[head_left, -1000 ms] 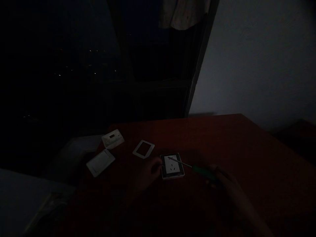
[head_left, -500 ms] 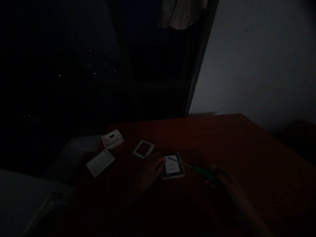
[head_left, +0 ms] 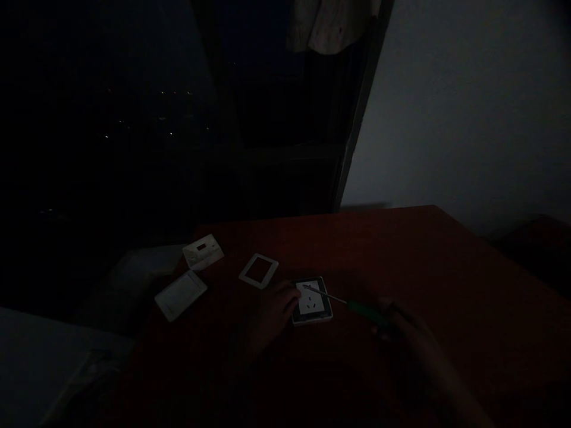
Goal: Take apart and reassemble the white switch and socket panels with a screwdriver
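Right hand (head_left: 404, 321) grips green-handled, metal-shafted screwdriver (head_left: 360, 308), tip over square white socket (head_left: 313, 302) with dark border, lower centre of frame. Left hand (head_left: 277, 306) at socket's left edge, grip too dark to tell. Beneath: reddish-brown desk (head_left: 401, 249).

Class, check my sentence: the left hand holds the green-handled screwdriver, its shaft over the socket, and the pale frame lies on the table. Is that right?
Wrong hand: the head view shows the right hand holding the green-handled screwdriver. Its shaft is over the socket, and the pale frame lies on the table.
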### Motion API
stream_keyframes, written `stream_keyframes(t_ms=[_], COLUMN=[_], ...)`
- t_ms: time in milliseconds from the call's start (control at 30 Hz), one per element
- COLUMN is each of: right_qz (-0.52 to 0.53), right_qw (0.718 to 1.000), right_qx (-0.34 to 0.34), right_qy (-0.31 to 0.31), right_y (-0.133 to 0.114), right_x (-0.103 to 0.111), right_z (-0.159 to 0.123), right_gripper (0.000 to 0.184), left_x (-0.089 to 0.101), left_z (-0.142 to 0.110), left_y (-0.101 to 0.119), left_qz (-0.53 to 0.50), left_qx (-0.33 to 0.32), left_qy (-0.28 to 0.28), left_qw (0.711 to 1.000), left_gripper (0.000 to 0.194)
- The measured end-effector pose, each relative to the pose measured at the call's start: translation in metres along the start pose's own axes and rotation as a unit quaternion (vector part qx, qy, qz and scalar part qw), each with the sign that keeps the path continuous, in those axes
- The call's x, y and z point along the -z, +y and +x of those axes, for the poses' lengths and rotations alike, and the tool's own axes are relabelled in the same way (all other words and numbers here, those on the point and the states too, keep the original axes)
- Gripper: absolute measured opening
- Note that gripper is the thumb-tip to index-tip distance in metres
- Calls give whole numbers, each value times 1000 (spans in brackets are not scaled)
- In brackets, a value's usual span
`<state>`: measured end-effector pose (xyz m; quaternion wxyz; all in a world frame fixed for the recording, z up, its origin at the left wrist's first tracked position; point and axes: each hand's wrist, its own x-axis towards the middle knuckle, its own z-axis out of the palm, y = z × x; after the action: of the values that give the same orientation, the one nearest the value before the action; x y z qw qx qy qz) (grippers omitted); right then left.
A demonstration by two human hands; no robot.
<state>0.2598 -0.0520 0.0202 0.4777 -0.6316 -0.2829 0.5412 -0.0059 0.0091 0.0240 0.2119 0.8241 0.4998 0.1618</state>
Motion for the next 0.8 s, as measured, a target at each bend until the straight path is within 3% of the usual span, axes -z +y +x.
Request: stream_keyframes(t_ms=[500,667,800], right_qz=[-44,-141,-219], right_qw=[999,984,946], right_qx=[17,108,240], right_qy=[5,-11,5], right_y=[-6,-27,-55], right_x=[-1,-4,-14], right_z=[-2,0,0], right_gripper=[38,38,32], left_x=[-2,-7,-12], left_z=[-6,-13,-15], left_y=[-10,-20,-23], left_qz=[-44,-91,-157], left_qx=[20,31,11], left_qy=[29,74,56], left_qw=[998,993,986], left_gripper=[17,28,42])
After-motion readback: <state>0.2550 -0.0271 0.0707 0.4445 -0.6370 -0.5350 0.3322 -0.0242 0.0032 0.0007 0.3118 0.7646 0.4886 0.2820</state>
